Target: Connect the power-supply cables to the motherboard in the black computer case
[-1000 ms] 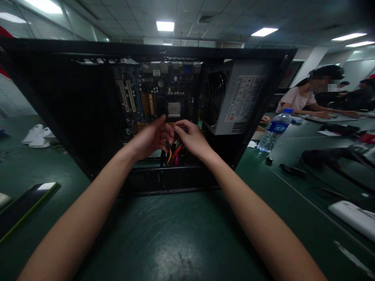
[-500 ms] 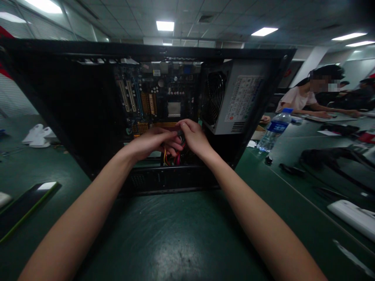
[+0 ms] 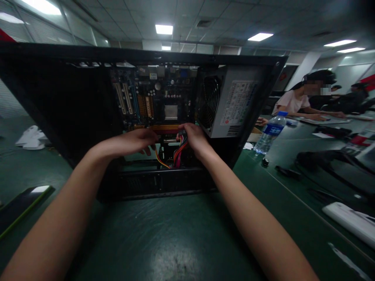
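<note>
An open black computer case (image 3: 187,181) stands on the table in front of me, with a motherboard (image 3: 183,84) inside. Near its lower middle, my right hand (image 3: 197,141) is closed on a cable bundle (image 3: 180,153) of red, orange and dark wires, with a dark connector at the top partly covered by the fingers. To its left, the fingertips of my left hand (image 3: 136,141) close on a thin yellow-and-red cable (image 3: 161,161), which curves down toward the case's lower edge. The fan-fitted power supply (image 3: 238,103) sits at the upper right.
A water bottle (image 3: 271,132) stands right of the case. Farther right are black cables (image 3: 331,162) and a white power strip (image 3: 348,218). A dark phone-like slab with a green edge (image 3: 25,207) lies at left. Another person (image 3: 295,102) sits at the back right.
My left hand has moved left, away from my right hand, drawing the thin yellow-and-red cable with it. My right hand keeps the cable bundle in nearly the same place.
</note>
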Motion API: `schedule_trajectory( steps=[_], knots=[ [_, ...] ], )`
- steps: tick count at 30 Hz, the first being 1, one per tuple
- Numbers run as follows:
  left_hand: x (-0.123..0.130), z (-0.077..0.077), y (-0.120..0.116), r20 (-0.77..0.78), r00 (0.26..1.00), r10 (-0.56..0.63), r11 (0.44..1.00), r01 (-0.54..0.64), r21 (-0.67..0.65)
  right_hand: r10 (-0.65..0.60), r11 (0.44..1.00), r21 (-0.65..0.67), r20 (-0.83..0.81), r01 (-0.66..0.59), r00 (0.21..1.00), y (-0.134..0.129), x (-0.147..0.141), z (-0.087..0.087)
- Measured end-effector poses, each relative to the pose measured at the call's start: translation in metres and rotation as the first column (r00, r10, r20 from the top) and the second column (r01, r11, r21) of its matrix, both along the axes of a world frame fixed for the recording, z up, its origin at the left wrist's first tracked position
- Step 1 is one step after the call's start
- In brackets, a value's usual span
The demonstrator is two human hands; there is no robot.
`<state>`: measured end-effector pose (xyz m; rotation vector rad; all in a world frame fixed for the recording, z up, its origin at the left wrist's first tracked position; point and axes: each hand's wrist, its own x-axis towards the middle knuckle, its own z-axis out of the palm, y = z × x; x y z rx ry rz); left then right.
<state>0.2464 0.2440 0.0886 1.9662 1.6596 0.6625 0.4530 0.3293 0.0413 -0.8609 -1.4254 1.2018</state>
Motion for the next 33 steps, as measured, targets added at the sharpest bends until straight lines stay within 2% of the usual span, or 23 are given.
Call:
schedule_trajectory(
  steps=[4,8,12,15,19,23,28,33],
  knots=[
    [-0.003,0.006,-0.004,-0.254,0.965,-0.061,0.998,0.066,0.010,0.038,0.999,0.010,-0.002,-0.038,0.999,0.001,0.002,0.000],
    [0.008,0.000,0.003,-0.370,0.921,-0.119,0.980,0.170,0.107,0.046,0.999,0.004,0.011,-0.046,0.999,-0.003,0.004,0.002],
    [0.014,-0.012,0.016,-0.434,0.901,-0.018,0.938,0.166,0.304,0.030,0.998,-0.063,0.086,-0.025,0.996,-0.012,0.003,0.008],
    [0.016,-0.019,0.022,-0.473,0.873,0.117,0.908,0.099,0.406,0.095,0.992,-0.093,0.158,-0.081,0.983,-0.022,0.002,0.012],
    [0.025,-0.022,0.020,-0.602,0.771,0.209,0.923,0.047,0.381,0.225,0.972,-0.125,0.275,-0.197,0.935,-0.032,0.002,0.015],
    [0.036,-0.023,0.015,-0.687,0.695,0.214,0.940,0.046,0.339,0.210,0.977,-0.110,0.347,-0.183,0.914,-0.034,0.003,0.014],
    [0.038,-0.025,0.017,-0.697,0.687,0.205,0.949,0.033,0.312,0.201,0.980,-0.094,0.403,-0.178,0.893,-0.032,0.002,0.011],
    [0.036,-0.026,0.017,-0.652,0.725,0.223,0.936,0.026,0.350,0.197,0.980,-0.072,0.428,-0.184,0.882,-0.030,0.003,0.006]
  ],
)
